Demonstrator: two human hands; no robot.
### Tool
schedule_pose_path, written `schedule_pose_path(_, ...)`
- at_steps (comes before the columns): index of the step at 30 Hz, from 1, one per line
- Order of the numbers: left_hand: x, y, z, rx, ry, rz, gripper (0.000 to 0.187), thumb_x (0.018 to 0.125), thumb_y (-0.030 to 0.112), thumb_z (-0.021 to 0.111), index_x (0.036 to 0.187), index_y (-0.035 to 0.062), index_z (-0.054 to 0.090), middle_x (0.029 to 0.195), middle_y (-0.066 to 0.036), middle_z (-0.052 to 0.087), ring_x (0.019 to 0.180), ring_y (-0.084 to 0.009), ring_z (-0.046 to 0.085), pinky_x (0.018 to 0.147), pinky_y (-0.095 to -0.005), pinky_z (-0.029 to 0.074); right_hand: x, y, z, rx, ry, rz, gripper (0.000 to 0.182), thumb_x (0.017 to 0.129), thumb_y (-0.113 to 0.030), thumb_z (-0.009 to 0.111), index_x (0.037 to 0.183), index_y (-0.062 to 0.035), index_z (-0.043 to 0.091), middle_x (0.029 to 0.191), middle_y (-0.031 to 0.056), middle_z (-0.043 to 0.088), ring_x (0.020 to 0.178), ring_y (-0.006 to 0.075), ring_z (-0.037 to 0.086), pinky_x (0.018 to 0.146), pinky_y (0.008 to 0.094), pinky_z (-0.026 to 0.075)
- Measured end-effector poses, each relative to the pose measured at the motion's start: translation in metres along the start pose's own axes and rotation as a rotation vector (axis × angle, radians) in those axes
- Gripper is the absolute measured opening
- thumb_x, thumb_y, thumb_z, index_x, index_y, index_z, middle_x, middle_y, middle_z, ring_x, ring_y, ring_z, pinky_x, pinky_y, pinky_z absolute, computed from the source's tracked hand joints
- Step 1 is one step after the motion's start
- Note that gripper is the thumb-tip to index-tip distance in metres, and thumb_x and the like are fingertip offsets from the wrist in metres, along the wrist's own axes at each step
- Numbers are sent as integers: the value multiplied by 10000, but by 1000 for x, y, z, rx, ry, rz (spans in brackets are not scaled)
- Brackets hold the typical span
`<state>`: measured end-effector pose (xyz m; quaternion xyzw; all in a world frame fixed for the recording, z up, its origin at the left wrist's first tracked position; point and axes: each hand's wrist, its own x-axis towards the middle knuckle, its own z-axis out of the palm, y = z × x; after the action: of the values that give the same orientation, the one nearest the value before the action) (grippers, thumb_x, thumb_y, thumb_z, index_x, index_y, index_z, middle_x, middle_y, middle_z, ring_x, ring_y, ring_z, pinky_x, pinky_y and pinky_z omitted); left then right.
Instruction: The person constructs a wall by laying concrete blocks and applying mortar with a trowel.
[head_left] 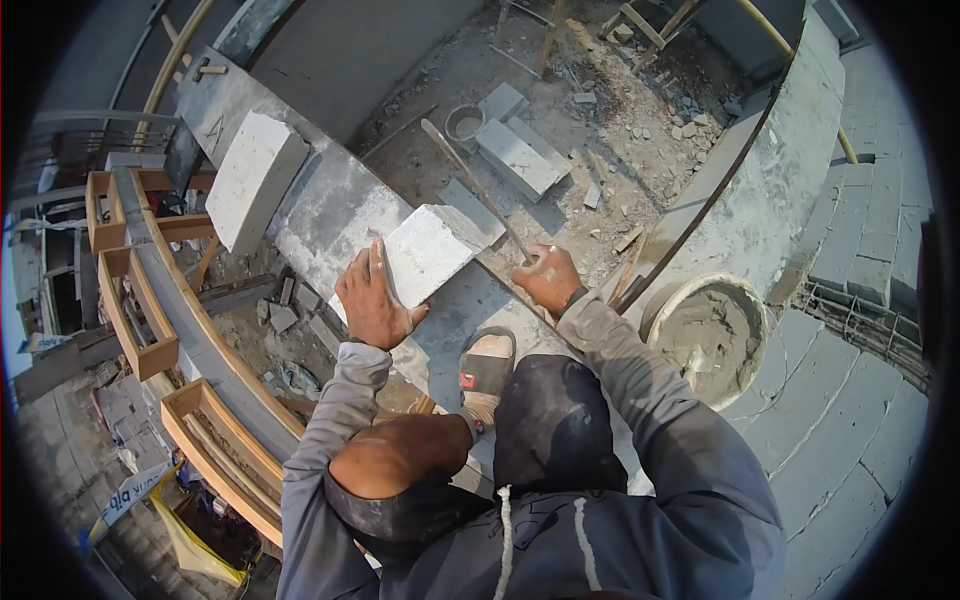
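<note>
A pale concrete block (432,252) rests on the top of a concrete ledge in front of my knees. My left hand (378,300) grips its near left corner, fingers over the top face and thumb along the near side. To the right of the block, my right hand (548,280) is closed around the near end of a long, thin, brownish tool (478,190), seen nearly edge-on. The tool slants away from me, past the block's right end, and its exact kind cannot be made out. A second pale block (258,180) sits further along the ledge.
A bucket of wet mortar (712,340) stands at my right. Below the ledge are grey blocks (522,158), a small bucket (465,123) and rubble. Curved wooden framing (200,290) runs along the left, above a drop. A hammer (207,70) lies at the ledge's far end.
</note>
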<state>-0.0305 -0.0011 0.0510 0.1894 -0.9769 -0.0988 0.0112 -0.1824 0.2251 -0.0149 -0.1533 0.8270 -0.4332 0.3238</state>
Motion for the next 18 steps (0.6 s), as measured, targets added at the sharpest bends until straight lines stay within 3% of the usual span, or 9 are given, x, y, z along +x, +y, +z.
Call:
schedule_pose_path(1,-5,0,2,5,4,14,1145,483,410,830,1409,27,276,1287,-186,398,1183,-357,395,1000,-492,262,0,-26,-11,2,-8,6,335,689,-266,659,836,35,639,728,187,652,640,273,632,653,358,495)
schedule_pose_path(3,-7,2,2,-4,-8,3,1144,484,411,829,1410,28,276,1287,-186,399,1184,-358,395,1000,-493,260,-3,-68,-35,142,3,-174,429,696,-259,641,984,59,633,824,291,631,778,369,647,705,357,495)
schedule_pose_path(5,-4,1,2,-8,2,0,1143,485,412,828,1410,29,276,1288,-187,399,1184,-359,395,1001,-494,258,-7,-60,-29,140,-11,-151,414,703,-259,638,970,57,639,804,281,633,784,368,646,709,363,500)
schedule_pose_path(7,-6,-1,2,36,-13,1,1096,552,521,749,1411,19,292,1294,-216,423,1192,-374,403,1001,-490,270,-7,-31,-13,136,-21,-128,399,710,-258,634,957,55,645,784,272,635,791,367,646,712,368,506)
schedule_pose_path(9,-8,-2,0,29,-7,24,1097,552,521,750,1412,20,290,1293,-216,424,1191,-374,403,1002,-490,270,-6,8,3,-116,-382,374,424,690,-284,652,962,42,651,835,268,645,857,358,643,779,364,508)
schedule_pose_path(13,-5,0,4,8,44,44,1111,545,534,743,1419,27,280,1293,-218,427,1196,-378,399,1010,-489,267,-22,33,8,-97,-303,488,461,675,-308,660,975,42,655,962,274,640,938,349,628,864,355,486)
schedule_pose_path(15,-7,0,5,8,32,56,1138,507,459,802,1422,39,273,1288,-200,413,1180,-359,396,1001,-495,265,-22,31,17,-139,2,206,488,664,-314,659,990,49,647,974,266,645,949,361,623,870,352,484)
schedule_pose_path(16,-5,-1,5,20,27,62,1138,509,467,798,1423,40,272,1293,-201,411,1184,-359,396,1004,-495,264,-19,15,10,-140,-13,168,465,685,-313,642,977,49,639,864,246,654,892,391,625,807,381,503)
schedule_pose_path(18,-6,-2,7,47,25,53,1141,511,486,791,1425,43,271,1306,-199,408,1196,-359,393,1011,-485,264,-15,-21,-15,-58,-5,56,459,693,-308,636,988,43,635,846,246,649,882,402,621,786,392,503)
